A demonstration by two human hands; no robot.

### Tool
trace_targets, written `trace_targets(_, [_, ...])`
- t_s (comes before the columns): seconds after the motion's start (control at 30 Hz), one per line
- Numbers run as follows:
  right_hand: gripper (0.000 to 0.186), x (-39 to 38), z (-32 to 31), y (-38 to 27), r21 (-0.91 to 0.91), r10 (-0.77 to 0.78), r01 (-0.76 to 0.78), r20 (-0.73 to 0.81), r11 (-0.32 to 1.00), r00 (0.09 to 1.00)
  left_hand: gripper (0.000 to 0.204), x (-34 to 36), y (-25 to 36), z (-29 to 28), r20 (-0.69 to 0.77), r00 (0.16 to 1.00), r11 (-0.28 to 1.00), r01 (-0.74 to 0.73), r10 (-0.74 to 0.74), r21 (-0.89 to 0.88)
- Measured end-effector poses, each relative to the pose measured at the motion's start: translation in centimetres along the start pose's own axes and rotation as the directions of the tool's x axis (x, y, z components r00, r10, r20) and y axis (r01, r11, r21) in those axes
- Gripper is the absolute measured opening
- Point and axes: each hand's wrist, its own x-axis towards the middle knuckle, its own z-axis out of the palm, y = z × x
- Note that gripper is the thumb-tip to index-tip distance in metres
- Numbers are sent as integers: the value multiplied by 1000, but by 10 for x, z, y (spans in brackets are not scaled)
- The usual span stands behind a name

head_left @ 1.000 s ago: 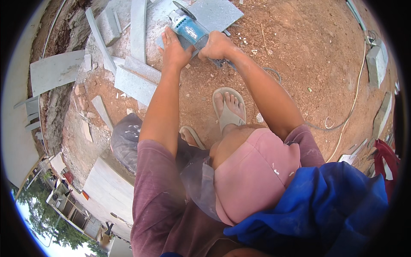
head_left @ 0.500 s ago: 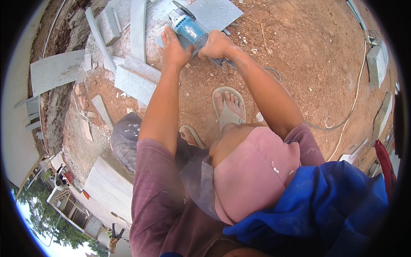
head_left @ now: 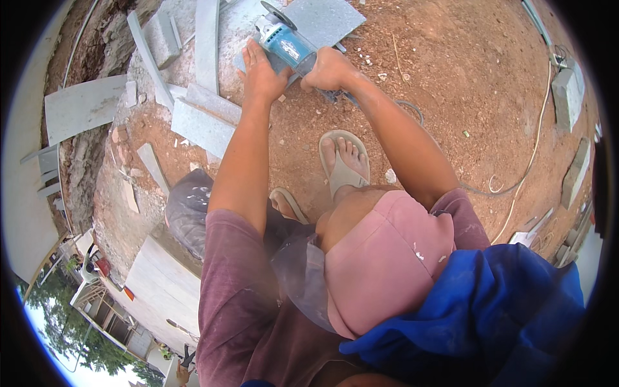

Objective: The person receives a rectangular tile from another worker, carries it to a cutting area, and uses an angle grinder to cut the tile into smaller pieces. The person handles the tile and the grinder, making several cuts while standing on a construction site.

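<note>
One corded angle grinder, teal-bodied with a pale metal head (head_left: 290, 46), is held at the top of the view, above reddish earth ground (head_left: 464, 71). A cutting disc (head_left: 277, 13) is fitted at its far end; whether the stone beneath is touched by it cannot be told. The right grip (head_left: 329, 68) is closed round the grinder's rear end. The left grip (head_left: 263, 79) is laid flat with fingers extended and thumb spread, on a small grey stone piece (head_left: 240, 62) beside the tool; nothing is clasped by it. Also listed: one blue-grey stone slab (head_left: 329, 19), placed just beyond the disc; two long narrow stone strips, one upright in the view (head_left: 207, 48), one slanted (head_left: 149, 61); one thick stone offcut (head_left: 161, 40) between these; one rectangular slab (head_left: 202, 128), lying left of the left forearm; one large pale panel (head_left: 164, 284) at lower left; one grey stone block (head_left: 567, 100) at far right; one pale cable (head_left: 539, 138), strung along the ground near it; one beige thong sandal (head_left: 342, 184), worn on the right foot.
</note>
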Motion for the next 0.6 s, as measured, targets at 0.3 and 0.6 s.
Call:
trace_targets(0.3, [38,2,0,-3,12,-10,10,-11,1000,1000,115,1,-2,2,-5,1000,1000,-9,9,3])
trace_targets(0.6, [38,0,1,-4,18,-18,19,-37,1000,999,116,0,-3,2,-7,1000,1000,-5,5,-3])
